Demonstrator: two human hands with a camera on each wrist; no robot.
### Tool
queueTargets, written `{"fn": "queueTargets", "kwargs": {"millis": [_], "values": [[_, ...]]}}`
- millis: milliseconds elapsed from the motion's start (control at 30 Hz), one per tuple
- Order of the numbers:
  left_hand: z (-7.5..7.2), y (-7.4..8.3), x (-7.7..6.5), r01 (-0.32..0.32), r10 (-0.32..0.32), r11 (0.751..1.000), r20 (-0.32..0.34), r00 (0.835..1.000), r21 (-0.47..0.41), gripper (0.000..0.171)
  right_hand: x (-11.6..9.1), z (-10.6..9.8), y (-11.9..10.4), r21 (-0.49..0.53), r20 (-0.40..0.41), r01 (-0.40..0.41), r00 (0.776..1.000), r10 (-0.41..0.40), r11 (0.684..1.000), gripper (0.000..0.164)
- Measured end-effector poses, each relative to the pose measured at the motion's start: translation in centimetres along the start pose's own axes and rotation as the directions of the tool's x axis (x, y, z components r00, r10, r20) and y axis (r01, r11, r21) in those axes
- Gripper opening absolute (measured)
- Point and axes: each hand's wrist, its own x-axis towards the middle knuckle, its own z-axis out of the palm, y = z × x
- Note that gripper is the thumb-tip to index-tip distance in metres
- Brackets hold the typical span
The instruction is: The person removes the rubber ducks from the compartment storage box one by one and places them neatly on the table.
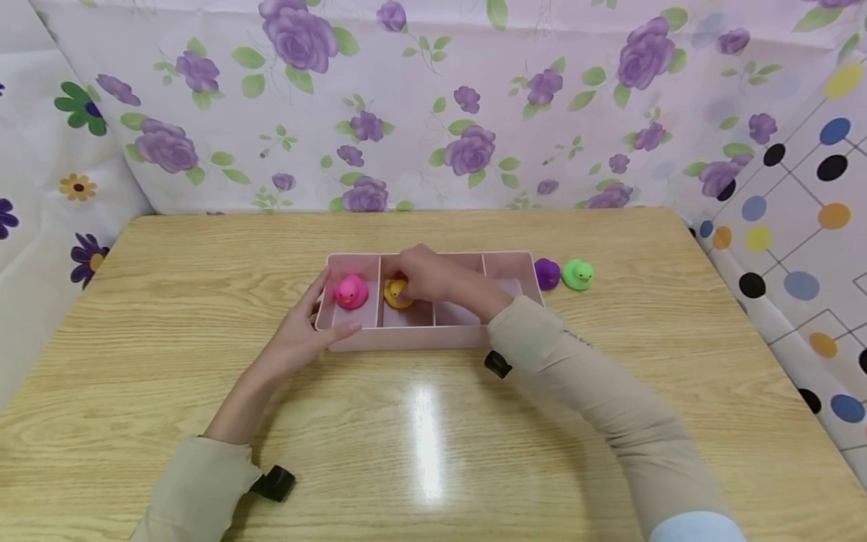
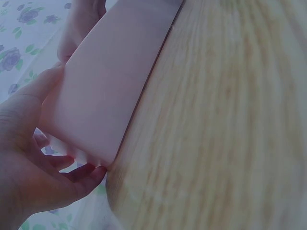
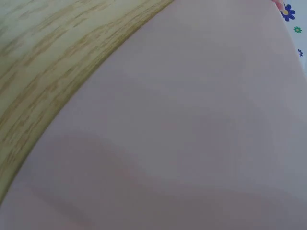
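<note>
Yellow duck (image 1: pixel 393 295) sits in the pink box (image 1: pixel 400 339), second slot (image 1: pixel 415 316) from the left, under the right hand (image 1: pixel 433 276), which pinches it; the box lies long side to side, and the left hand (image 1: pixel 302 331) grips its left end

A person's left hand (image 1: pixel 298 339) extends from the near left, thumb (image 1: pixel 344 330) spread apart from the fingers (image 2: pixel 91 184), while the right hand (image 1: pixel 431 275) angles farther in, fingers curled downward, its forearm (image 1: pixel 596 391) slanting from the near right.
</note>
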Motion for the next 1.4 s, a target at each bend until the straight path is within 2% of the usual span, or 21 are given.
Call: {"fn": "queueTargets", "kwargs": {"millis": [267,500,767,1033,1400], "values": [[0.0,0.0,0.0,-0.005,0.005,1.000,-0.007,1.000,0.011,0.100,0.0,0.3,0.1,-0.032,-0.027,0.034,0.999,-0.035,0.999,0.010],[0.1,-0.1,0.1,-0.009,0.009,1.000,-0.002,1.000,0.003,0.100,0.0,0.2,0.2,-0.036,-0.023,0.036,0.999,-0.036,0.999,0.012],[0.1,-0.2,0.2,0.014,-0.014,1.000,0.009,1.000,0.008,0.101,-0.1,-0.2,0.4,0.014,-0.021,0.034,0.999,-0.034,0.999,0.018],[-0.1,0.0,0.0,0.009,-0.009,1.000,0.002,1.000,-0.009,0.100,-0.5,-0.5,0.5,0.057,-0.023,0.060,0.998,-0.058,0.997,0.020],[0.0,-0.1,0.1,0.001,0.000,1.000,-0.017,1.000,0.010,0.100,-1.6,-0.6,0.6,0.152,-0.083,0.060,0.995,-0.047,0.987,0.022]]}}
